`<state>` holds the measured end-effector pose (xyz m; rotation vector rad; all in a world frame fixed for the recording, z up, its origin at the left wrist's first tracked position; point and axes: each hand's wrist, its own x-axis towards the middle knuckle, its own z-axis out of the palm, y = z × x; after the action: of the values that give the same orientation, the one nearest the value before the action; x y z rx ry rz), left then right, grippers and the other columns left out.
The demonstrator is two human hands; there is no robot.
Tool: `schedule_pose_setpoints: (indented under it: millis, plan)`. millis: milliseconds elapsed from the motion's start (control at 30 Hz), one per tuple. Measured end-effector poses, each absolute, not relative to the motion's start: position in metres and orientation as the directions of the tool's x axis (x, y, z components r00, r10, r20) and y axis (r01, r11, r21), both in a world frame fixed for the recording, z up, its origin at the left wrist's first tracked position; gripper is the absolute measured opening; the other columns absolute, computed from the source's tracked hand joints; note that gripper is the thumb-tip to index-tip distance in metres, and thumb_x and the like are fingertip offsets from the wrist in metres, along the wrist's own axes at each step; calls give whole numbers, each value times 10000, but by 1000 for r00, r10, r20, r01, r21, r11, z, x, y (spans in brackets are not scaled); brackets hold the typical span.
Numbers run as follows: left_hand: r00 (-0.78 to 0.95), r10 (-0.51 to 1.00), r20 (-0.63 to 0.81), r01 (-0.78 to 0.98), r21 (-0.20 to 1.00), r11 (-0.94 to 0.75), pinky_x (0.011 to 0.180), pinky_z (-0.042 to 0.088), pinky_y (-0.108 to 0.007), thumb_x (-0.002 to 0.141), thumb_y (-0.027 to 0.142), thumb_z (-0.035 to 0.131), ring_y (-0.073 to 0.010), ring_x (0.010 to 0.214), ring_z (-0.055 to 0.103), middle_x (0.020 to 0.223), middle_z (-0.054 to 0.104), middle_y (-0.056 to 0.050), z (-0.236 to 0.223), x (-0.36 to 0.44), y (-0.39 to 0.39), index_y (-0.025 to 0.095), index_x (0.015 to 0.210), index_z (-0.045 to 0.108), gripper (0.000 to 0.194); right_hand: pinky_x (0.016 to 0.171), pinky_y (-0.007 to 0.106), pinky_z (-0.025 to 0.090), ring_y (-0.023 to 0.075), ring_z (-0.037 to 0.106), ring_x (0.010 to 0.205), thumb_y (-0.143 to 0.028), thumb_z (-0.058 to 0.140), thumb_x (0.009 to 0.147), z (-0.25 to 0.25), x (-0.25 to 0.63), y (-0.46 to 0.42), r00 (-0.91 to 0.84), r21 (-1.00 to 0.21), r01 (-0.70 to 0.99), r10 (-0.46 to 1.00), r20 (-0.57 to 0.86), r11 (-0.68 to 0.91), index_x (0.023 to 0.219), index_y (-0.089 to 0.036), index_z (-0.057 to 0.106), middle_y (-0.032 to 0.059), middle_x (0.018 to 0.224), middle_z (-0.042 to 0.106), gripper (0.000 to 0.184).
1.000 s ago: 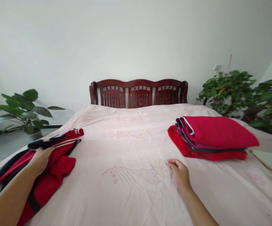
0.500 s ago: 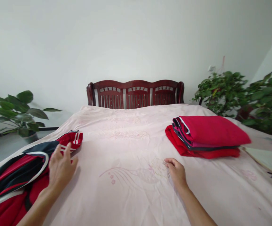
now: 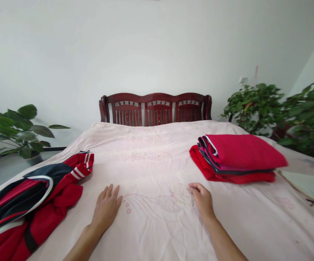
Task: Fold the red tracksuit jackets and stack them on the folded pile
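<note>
My left hand (image 3: 106, 208) lies flat and open on the pink bedspread (image 3: 157, 156), fingers stretched forward, holding nothing. A heap of unfolded red, black and white garments (image 3: 29, 203) lies just to its left, not touched. My right hand (image 3: 201, 199) rests on the bedspread near the embroidered flower pattern, fingers curled down against the cloth; whether they pinch the fabric is unclear. A neat stack of folded red garments (image 3: 238, 157) sits on the bed beyond and to the right of that hand.
A dark red wooden headboard (image 3: 155, 108) stands at the far end against the white wall. A potted plant (image 3: 18, 130) stands on the floor at left. Bushy green plants (image 3: 279, 107) fill the right side. A pale flat item (image 3: 306, 183) lies at the bed's right edge.
My left hand let go of the red and black garment heap and slid right onto the bare bedspread. My right hand stayed put. The view shifted slightly.
</note>
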<state>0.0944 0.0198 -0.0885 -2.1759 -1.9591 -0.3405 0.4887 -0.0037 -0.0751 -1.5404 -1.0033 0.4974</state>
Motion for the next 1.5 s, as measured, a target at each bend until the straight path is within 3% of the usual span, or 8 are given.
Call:
schedule_pose_setpoints:
  millis: [667,967,1500]
  plan:
    - [133,961,243,990,19,-142,1130,330,-458,967,320,397,-322,1389,412,1470,501,-166,-82,93,16,145,1408,526,491,691,328,493,247,684,736,-330,494,647,-75,488,-6,558,-949,313,803,208,28,815,-189,702,61,750,736,302]
    - [152,953,261,987,19,-162,1126,341,-449,969,334,393,-306,1382,423,1463,513,-147,-85,89,15,157,1399,533,485,726,343,503,248,697,760,-369,512,647,-75,489,-5,547,-948,318,811,207,28,859,-190,701,72,840,744,336]
    - [178,930,320,975,71,-211,1120,360,-454,956,333,418,-302,1364,447,1439,537,-149,-91,83,16,155,1369,560,472,711,342,490,255,686,747,-380,505,634,-72,488,-5,549,-949,314,812,195,16,830,-183,702,74,767,732,340]
